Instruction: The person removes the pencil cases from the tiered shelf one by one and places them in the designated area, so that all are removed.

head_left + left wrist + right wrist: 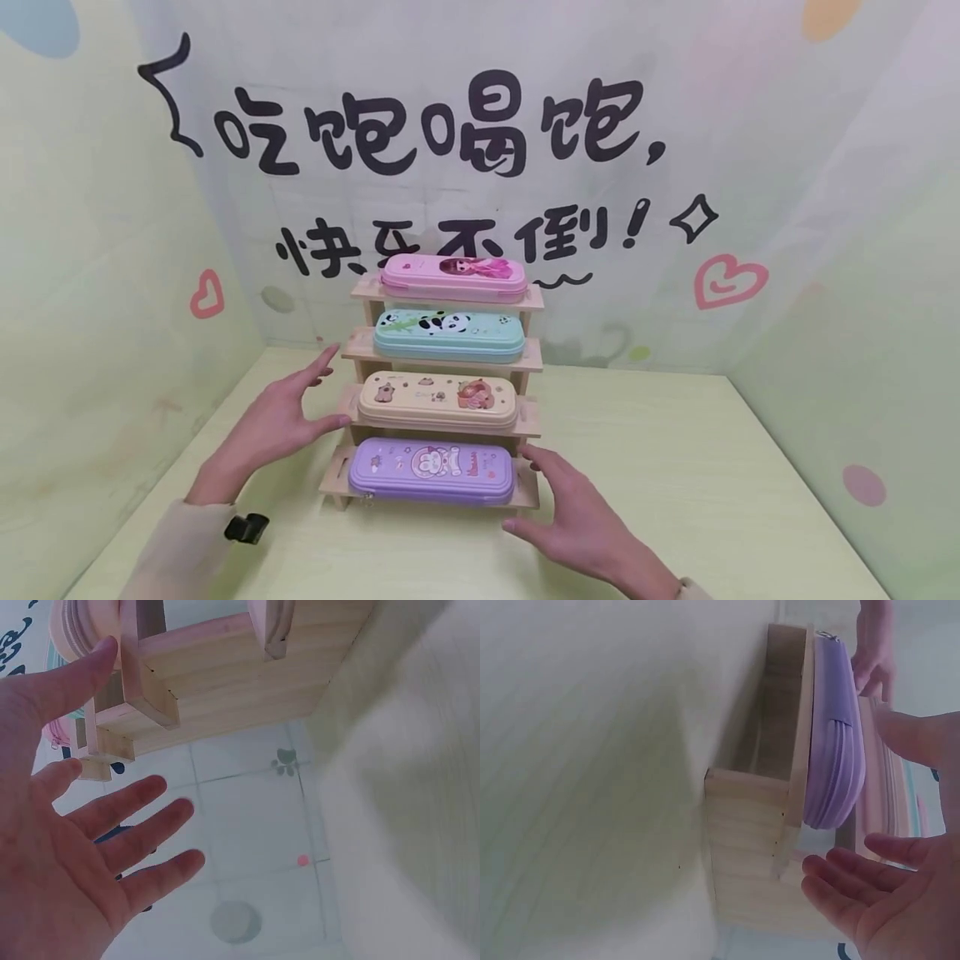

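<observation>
A small stepped wooden rack [333,482] carries pencil cases, one on each step. From the top down lie a pink case [420,279], a mint panda case [405,340], a cream case [408,400] and a lilac case [382,475]. My left hand [272,423] is at the rack's left side, fingers spread, thumb tip close to the cream case's step. My right hand [577,517] is beside the lowest step on the right, fingers extended near the lilac case [831,742]. Neither hand holds anything; whether fingertips touch the rack I cannot tell.
The rack stands on a pale yellow-green tabletop [645,467]. Behind it is a white backdrop [600,317] with large black lettering, and printed side walls [847,333] enclose the table left and right. A black clip [247,528] sits at the left sleeve.
</observation>
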A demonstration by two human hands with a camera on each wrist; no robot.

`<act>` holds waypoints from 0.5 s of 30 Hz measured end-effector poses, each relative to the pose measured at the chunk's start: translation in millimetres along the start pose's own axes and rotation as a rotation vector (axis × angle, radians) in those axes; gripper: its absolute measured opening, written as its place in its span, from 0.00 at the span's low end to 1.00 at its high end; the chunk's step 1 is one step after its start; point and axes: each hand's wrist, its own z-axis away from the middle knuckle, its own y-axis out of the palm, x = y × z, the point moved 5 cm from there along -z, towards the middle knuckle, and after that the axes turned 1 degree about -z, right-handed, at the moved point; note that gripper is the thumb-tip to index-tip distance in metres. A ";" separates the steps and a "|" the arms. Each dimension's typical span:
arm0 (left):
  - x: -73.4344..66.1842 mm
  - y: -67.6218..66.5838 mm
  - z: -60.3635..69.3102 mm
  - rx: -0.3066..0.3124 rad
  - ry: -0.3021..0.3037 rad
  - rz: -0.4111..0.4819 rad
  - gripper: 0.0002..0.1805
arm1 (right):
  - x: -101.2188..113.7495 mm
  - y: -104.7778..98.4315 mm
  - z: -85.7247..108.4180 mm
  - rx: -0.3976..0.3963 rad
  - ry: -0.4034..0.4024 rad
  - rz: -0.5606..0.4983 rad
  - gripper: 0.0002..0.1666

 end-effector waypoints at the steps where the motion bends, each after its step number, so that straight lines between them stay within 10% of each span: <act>1: 0.0 0.8 -1.4 0.001 0.004 0.022 0.61 | 0.5 1.9 -2.0 0.006 -0.002 -0.006 0.52; 15: 0.6 12.5 -10.0 0.033 0.040 0.300 0.59 | 8.2 19.6 -22.4 0.044 -0.048 -0.053 0.48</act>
